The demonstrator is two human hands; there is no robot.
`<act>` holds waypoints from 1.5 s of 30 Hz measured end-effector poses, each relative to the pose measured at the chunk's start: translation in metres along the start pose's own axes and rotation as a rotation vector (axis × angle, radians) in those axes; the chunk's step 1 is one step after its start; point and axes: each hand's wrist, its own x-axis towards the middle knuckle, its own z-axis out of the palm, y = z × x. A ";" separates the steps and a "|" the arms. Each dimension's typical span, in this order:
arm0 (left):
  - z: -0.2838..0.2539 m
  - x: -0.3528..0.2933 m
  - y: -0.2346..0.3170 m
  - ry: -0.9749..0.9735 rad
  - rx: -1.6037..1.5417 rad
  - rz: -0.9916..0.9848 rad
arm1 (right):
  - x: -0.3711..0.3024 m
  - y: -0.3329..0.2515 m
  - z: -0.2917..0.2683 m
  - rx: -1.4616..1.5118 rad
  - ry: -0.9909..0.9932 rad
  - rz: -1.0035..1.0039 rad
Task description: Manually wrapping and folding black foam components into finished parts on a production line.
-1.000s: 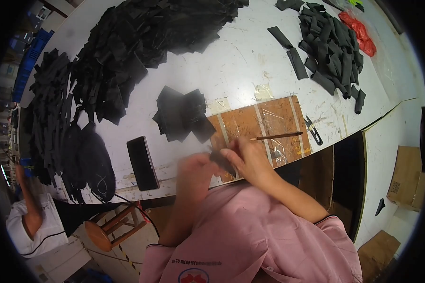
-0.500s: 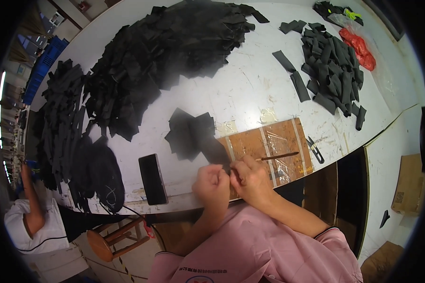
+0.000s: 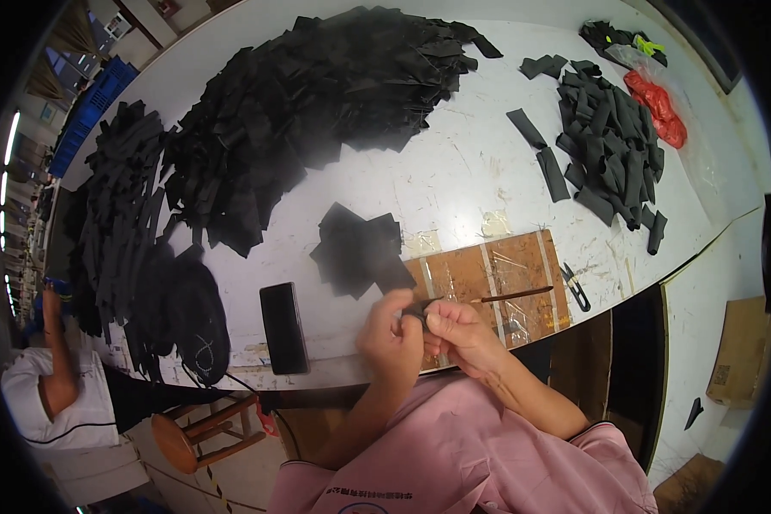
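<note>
1. While the left hand (image 3: 392,336) and the right hand (image 3: 466,334) are held close together at the near edge of the scuffed white tabletop (image 3: 458,176), a small black fabric-like piece (image 3: 417,311) (largely covered by the fingers) is held between them.
2. The piece is grasped from its left side by the left hand, whose fingers are curled inward.
3. The piece is pinched from its right side by the right hand, whose thumb is laid uppermost.
4. The flat brown board with clear tape strips (image 3: 454,270) is partly covered by the right hand.
5. The thin dark brown stick (image 3: 522,294) is laid across the board; the black thread snips (image 3: 577,289) are placed just beside its right edge.
6. The loose star-shaped stack of flat black pieces (image 3: 358,247) is located beyond the left hand.
7. The black rectangular smartphone (image 3: 283,330) is set to the left, apart from the hands.
8. The large heap of flat black pieces (image 3: 317,94) is spread farther back; the heap of curled dark grey strips (image 3: 608,141) is located at the far right, near the crumpled red plastic bag (image 3: 657,109).
</note>
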 end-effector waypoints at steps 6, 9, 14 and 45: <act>-0.018 0.006 0.007 -0.394 -0.655 -0.589 | -0.013 -0.001 -0.001 -0.300 0.167 -0.131; -0.025 0.006 0.028 -0.527 -0.991 -0.714 | -0.026 -0.006 0.010 -0.293 0.090 -0.162; -0.026 -0.005 0.047 -0.955 -1.556 -0.806 | -0.041 -0.021 0.024 -0.417 -0.109 -0.328; 0.050 0.043 0.058 -0.511 -1.532 -1.207 | -0.042 -0.098 0.010 -0.659 0.168 -0.378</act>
